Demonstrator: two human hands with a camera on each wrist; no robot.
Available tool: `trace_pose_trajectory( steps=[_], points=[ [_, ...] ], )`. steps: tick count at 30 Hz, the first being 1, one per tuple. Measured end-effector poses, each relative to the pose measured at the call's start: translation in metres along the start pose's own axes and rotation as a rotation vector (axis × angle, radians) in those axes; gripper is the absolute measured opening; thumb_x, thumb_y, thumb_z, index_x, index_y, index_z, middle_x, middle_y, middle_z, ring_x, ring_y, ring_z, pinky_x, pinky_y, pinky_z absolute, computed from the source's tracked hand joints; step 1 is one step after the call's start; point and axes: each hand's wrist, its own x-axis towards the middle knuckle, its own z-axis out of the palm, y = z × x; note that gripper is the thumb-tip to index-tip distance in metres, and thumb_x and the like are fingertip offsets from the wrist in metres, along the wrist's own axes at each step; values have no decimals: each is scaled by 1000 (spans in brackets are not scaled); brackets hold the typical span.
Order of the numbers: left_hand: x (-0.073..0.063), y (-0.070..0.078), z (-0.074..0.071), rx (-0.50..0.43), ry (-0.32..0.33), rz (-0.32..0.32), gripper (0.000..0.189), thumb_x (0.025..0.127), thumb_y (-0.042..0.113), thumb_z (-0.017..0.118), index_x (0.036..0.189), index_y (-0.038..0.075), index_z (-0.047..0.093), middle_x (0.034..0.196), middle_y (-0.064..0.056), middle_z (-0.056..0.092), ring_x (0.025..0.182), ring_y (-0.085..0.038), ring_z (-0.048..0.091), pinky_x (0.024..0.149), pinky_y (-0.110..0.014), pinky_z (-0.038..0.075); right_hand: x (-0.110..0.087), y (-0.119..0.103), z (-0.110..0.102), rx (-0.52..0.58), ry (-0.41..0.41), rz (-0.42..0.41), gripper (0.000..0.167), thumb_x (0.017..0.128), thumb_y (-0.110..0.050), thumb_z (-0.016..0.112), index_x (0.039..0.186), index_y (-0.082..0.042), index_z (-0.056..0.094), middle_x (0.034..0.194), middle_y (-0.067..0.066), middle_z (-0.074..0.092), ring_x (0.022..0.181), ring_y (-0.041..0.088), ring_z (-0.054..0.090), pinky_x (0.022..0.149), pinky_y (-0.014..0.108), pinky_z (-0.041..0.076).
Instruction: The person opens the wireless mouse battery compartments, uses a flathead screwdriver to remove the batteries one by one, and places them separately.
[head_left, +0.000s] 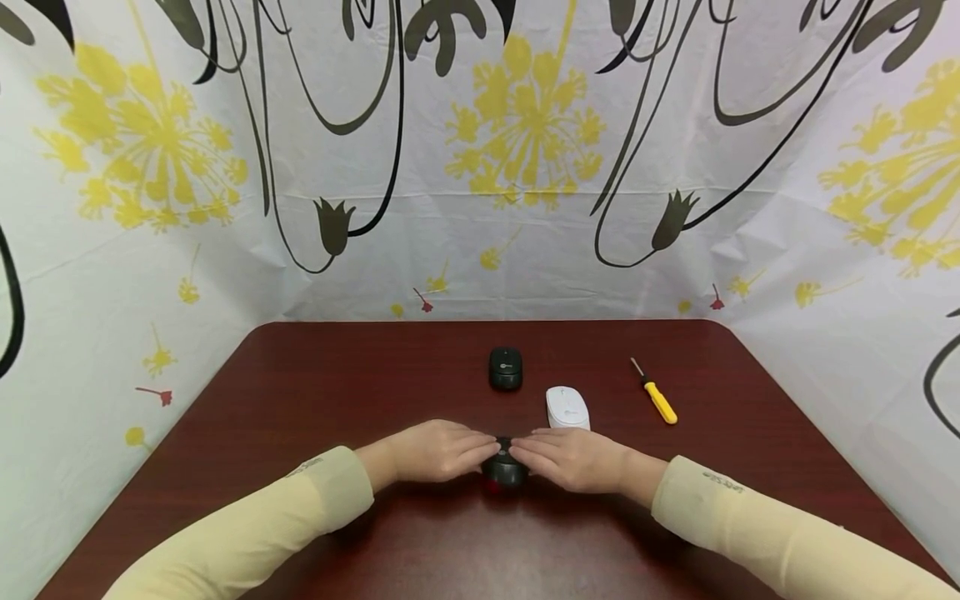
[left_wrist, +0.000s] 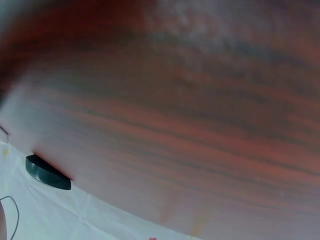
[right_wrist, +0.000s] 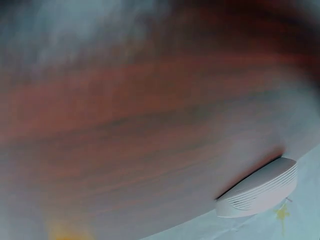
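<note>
A black computer mouse (head_left: pixel 506 472) lies near the middle of the table, with a red glow at its near edge. From the left, my left hand (head_left: pixel 442 451) touches its top with extended fingers. My right hand (head_left: pixel 576 459) reaches in from the other side, its straight fingertips also on the mouse. The palms and the undersides of the fingers are hidden. Just behind the right hand lies a white mouse (head_left: pixel 567 407), partly covered by that hand; it also shows in the right wrist view (right_wrist: pixel 260 190). Neither hand is visible clearly in the wrist views.
Farther back sits a second black mouse (head_left: pixel 506 368). A screwdriver (head_left: pixel 660 402) with a yellow handle lies to the right. The dark red wooden table (head_left: pixel 360 367) ends at a white patterned cloth (head_left: pixel 420 175) behind and on both sides.
</note>
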Motion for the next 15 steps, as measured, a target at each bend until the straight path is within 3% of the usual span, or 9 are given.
trace_pose_trajectory(
  steps=[4, 9, 15],
  points=[
    [0, 3, -3, -88, 4, -106, 35, 98, 19, 58, 125, -3, 58, 118, -10, 66, 107, -13, 64, 91, -26, 50, 3, -2, -4, 65, 12, 107, 41, 108, -19, 26, 127, 5, 54, 120, 14, 64, 109, 21, 62, 89, 37, 53],
    [0, 7, -6, -199, 22, -267, 38, 95, 18, 63, 129, 1, 55, 120, -6, 66, 108, -12, 63, 95, -24, 47, 7, -4, -7, 118, 84, 212, 34, 101, -17, 52, 129, 3, 53, 117, 12, 66, 104, 20, 65, 89, 34, 53],
    [4, 11, -11, -321, 26, -403, 40, 95, 16, 63, 131, 1, 52, 120, -6, 64, 104, -12, 64, 91, -23, 50, 10, -8, -11, 237, 113, 353, 48, 86, -5, 71, 130, 1, 52, 117, 8, 65, 103, 16, 65, 88, 29, 52]
  ],
)
